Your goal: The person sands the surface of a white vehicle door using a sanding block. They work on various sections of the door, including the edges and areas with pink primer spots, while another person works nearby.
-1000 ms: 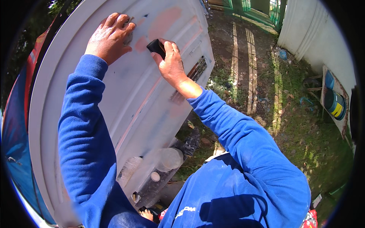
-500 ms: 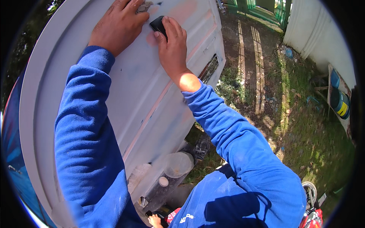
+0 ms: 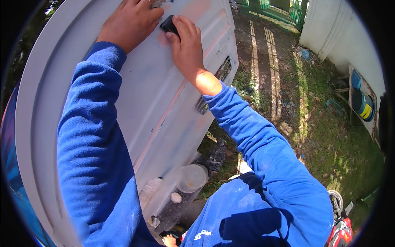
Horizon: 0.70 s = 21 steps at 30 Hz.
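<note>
A large whitish-grey panel (image 3: pixel 140 99) with pink and bluish patches fills the left and middle of the view. My right hand (image 3: pixel 187 47) is closed around a small black block (image 3: pixel 168 25), held against the panel's upper part; it looks like a sanding block. To its left, my left hand (image 3: pixel 129 24) has its fingers bent at the top edge of the picture, where they are partly cut off. By those fingertips is a small greyish crumpled piece (image 3: pixel 156 4), too little of it showing to name.
Below the panel stand a translucent round container (image 3: pixel 192 178) and a small white-topped cup (image 3: pixel 176 197). A slot (image 3: pixel 224 69) opens in the panel's right side. A black bucket with a yellow band (image 3: pixel 363 105) sits on a board at right, beside a white wall (image 3: pixel 345 33).
The whole view has shifted slightly, so the ground and bucket sit further left. Both hands stay at about the same spots on the panel, the right one still holding the black block.
</note>
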### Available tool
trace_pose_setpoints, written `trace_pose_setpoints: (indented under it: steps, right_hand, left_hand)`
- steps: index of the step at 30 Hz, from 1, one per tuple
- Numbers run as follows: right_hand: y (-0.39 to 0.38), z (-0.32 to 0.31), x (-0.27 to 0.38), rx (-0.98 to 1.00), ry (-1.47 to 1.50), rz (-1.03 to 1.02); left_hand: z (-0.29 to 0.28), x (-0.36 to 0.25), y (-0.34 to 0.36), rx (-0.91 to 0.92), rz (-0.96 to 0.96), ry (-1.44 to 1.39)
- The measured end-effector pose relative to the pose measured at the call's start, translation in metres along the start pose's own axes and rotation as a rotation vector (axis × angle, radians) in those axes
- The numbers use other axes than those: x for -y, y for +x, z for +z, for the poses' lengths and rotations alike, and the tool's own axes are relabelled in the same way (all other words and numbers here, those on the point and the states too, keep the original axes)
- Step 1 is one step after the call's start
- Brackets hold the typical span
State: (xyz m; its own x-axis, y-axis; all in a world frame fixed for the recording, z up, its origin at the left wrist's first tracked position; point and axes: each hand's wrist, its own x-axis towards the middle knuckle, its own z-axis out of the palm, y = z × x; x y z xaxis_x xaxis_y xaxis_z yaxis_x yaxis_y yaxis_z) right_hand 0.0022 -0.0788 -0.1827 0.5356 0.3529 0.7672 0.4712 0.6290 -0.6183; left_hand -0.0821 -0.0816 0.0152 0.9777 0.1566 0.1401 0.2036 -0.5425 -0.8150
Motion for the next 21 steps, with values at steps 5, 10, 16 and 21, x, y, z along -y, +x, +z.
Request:
trace_pose_setpoints:
  steps: [5,10,16,21]
  right_hand:
    - [-0.062,-0.009,0.019,0.089,0.036,-0.028]
    - [-0.001,-0.005,0.012,0.024,-0.003,0.056]
    - [-0.024,-0.011,0.012,0.077,-0.017,0.029]
    - [-0.044,-0.010,0.033,0.111,-0.033,0.020]
  left_hand:
    - [0.003,0.000,-0.001,0.004,-0.008,0.012]
    - [0.000,-0.001,0.003,0.016,0.001,0.000]
    - [0.004,-0.002,-0.003,0.015,-0.011,0.001]
    - [0.005,-0.001,-0.002,0.019,-0.013,-0.005]
